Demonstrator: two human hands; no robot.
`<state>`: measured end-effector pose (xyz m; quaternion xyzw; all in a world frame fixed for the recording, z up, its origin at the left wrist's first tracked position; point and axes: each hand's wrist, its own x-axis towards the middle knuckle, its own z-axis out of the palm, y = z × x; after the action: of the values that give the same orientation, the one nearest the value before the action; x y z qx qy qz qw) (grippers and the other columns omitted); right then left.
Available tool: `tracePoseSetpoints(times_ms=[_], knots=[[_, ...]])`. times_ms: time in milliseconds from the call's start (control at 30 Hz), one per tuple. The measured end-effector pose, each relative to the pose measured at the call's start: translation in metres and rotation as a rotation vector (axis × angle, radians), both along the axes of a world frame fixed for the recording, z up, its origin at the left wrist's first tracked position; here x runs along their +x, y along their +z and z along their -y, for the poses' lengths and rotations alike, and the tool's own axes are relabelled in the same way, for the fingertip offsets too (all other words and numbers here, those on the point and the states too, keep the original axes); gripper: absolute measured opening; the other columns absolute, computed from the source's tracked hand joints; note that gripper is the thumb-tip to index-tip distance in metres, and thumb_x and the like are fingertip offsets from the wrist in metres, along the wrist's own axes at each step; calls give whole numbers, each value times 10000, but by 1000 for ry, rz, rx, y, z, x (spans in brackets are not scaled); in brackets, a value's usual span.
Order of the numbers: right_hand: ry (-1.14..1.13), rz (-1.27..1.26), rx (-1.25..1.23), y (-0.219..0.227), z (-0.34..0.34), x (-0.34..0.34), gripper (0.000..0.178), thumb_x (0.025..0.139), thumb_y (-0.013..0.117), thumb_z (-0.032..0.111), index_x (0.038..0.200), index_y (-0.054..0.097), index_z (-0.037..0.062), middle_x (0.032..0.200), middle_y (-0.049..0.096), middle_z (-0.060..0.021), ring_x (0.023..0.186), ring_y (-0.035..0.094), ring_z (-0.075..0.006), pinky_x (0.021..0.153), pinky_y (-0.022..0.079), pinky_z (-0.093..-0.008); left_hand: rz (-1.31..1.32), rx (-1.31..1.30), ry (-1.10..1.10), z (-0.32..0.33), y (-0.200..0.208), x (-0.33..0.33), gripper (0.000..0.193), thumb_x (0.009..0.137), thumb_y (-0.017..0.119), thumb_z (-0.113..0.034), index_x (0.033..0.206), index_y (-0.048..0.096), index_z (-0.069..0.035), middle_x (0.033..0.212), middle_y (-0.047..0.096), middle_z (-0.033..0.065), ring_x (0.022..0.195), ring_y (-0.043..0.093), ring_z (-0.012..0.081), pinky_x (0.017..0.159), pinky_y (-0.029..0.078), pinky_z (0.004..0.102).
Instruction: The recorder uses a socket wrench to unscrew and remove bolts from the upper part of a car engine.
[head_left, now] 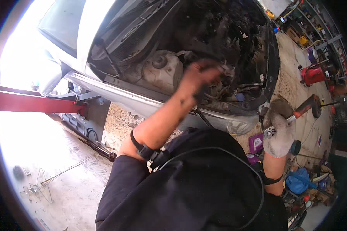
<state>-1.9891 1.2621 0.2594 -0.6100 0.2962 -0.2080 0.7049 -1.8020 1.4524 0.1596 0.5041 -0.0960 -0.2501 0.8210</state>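
My left hand (pixel 209 72), bare and blurred by motion, reaches over the open engine bay (pixel 216 34) of a light-coloured car. Its fingers are too smeared to show whether they hold anything. Close to its wrist sits a dirty whitish plastic reservoir (pixel 162 71) with a round cap. My right hand (pixel 278 136) wears a pale, stained work glove and stays outside the car's front corner. Its fingers are closed round a ratchet wrench (pixel 301 107), whose round metal head pokes out near the thumb and whose orange-and-black handle points up and right.
A red lift arm (pixel 38 104) stretches along the car's left side. Purple containers (pixel 256 143) stand beside my right hand. Farther right are a red piece of equipment (pixel 313 75) and crowded shelves (pixel 324 34). A blue bag (pixel 298 181) lies among clutter at lower right.
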Motion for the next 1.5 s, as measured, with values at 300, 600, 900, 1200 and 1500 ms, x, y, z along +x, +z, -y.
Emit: tracePoseSetpoints(times_ms=[300, 600, 900, 1200, 1500], knots=[[84, 129, -157, -19, 20, -14, 272, 936, 579, 94, 1143, 637, -73, 770, 620, -73, 627, 547, -154, 681, 501, -325, 187, 1026, 834, -165, -123, 187, 371, 922, 700, -334, 1221, 758, -122, 1175, 740, 205, 1207, 655, 378, 1010, 511, 468], [115, 171, -12, -22, 45, -22, 232, 953, 563, 70, 1164, 597, -18, 897, 636, -80, 730, 596, -159, 763, 531, -340, 289, 1872, 824, -200, -149, 184, 547, 880, 694, -585, 1306, 693, -241, 1230, 702, 165, 1211, 624, 430, 1010, 512, 509], [69, 169, -1049, -43, 64, 11, 404, 953, 561, -14, 1351, 609, 36, 1130, 701, -190, 942, 699, -297, 840, 566, -380, 526, 1032, 190, -77, -93, 111, 566, 922, 713, -527, 1225, 720, -49, 1161, 738, 200, 1138, 686, 364, 994, 507, 431], [221, 350, -1128, -91, 78, 33, 565, 849, 528, -48, 1383, 599, 125, 1267, 673, -176, 1150, 640, -415, 984, 526, -474, -101, 230, -723, 77, -11, -69, 627, 1073, 525, -511, 1478, 510, -33, 1398, 631, 115, 1269, 603, 290, 1096, 442, 431], [768, 293, -661, -127, 118, 43, 583, 840, 795, 219, 1379, 577, 169, 1404, 527, -193, 1302, 531, -428, 1088, 478, -515, -724, -309, -404, 128, -44, -77, 394, 1068, 548, -327, 1341, 588, -46, 1249, 683, 148, 1118, 677, 340, 968, 560, 493]])
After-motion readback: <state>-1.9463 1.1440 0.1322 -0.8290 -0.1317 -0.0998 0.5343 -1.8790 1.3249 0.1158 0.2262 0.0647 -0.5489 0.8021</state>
